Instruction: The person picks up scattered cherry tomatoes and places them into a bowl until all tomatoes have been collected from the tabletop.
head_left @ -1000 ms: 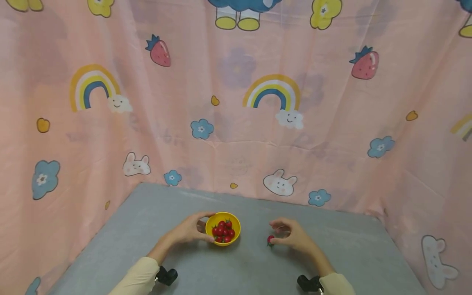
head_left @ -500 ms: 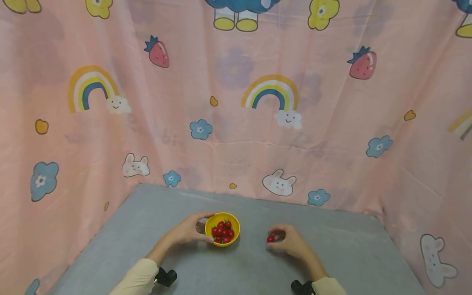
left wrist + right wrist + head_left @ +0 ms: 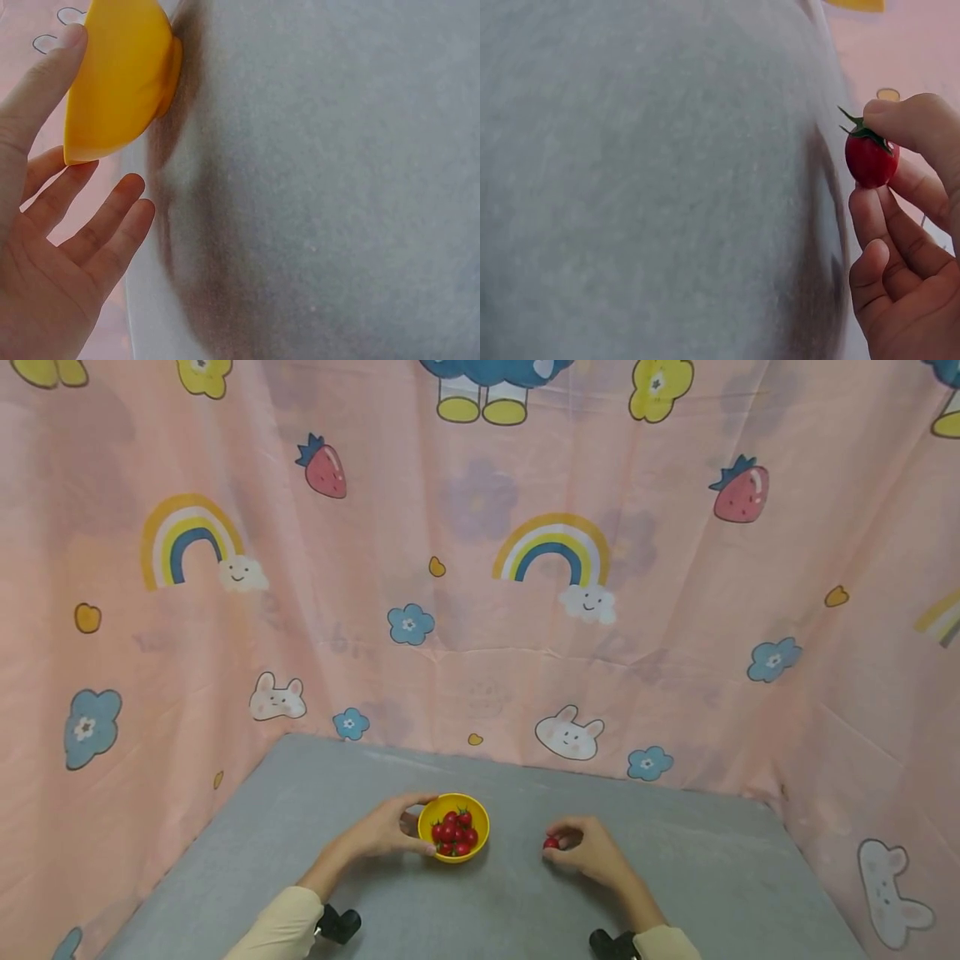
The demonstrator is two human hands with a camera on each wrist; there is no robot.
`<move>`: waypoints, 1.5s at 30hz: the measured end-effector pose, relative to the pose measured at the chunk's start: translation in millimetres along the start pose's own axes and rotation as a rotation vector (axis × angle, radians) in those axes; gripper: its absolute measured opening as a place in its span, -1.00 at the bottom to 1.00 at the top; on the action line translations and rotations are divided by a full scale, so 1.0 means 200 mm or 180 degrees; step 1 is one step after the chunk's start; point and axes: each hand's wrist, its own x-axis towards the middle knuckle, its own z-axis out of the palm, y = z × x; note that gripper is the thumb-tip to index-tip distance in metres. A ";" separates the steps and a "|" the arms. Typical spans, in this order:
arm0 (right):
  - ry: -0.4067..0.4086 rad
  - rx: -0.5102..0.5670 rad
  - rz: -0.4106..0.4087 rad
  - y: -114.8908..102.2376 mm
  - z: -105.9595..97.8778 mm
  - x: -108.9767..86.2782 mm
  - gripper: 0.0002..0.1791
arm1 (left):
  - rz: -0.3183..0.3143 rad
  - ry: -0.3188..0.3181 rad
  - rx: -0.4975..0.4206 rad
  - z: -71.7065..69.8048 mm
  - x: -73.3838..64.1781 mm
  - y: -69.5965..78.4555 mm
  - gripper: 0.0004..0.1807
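A yellow bowl (image 3: 453,799) with several red cherry tomatoes (image 3: 459,833) inside stands on the grey table. My left hand (image 3: 384,827) grips its left side, thumb and fingers on the rim. In the left wrist view the thumb presses one side of the bowl (image 3: 124,82) and some fingertips touch its lower edge. To the right of the bowl, my right hand (image 3: 592,850) pinches a single cherry tomato (image 3: 551,842) between thumb and fingers. The right wrist view shows this cherry tomato (image 3: 871,160) with a green stalk under the thumb.
The grey table (image 3: 495,910) spreads beneath both hands. Behind it hangs a pink curtain (image 3: 480,685) printed with rainbows, strawberries and rabbits. Black wrist mounts (image 3: 339,924) sit at the sleeve cuffs.
My right thumb and fingers have closed around the cherry tomato, which has turned so its stalk no longer shows in the head view. The left hand and bowl have stayed put.
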 end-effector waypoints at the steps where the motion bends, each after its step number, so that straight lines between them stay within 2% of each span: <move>1: 0.0017 0.0020 -0.0002 0.00 0.00 0.00 -0.70 | -0.0008 -0.0002 0.0008 0.00 0.00 0.00 -0.13; 15: 0.0275 0.0400 0.0108 -0.03 0.01 -0.03 -0.65 | -0.0029 0.0021 0.0023 0.00 -0.01 0.00 -0.14; 26: 0.0323 0.0458 0.0209 -0.10 0.05 0.02 -0.65 | -0.0091 0.0046 0.0061 0.00 -0.01 0.01 -0.14; 33: 0.0290 0.0430 0.0038 -0.20 0.06 0.06 -0.72 | -0.0091 0.0041 0.0058 0.00 0.00 0.01 -0.13; 36: 0.0317 0.0408 0.0035 -0.21 0.07 0.09 -0.73 | -0.0107 0.0030 0.0061 0.00 0.00 0.01 -0.13; 38: 0.0331 0.0391 -0.0006 -0.17 0.09 0.11 -0.70 | -0.0117 0.0029 0.0055 0.00 0.00 0.02 -0.13; 45: 0.0284 0.0426 -0.0212 -0.21 0.11 0.15 -0.71 | -0.0115 0.0039 0.0047 0.00 -0.01 0.03 -0.13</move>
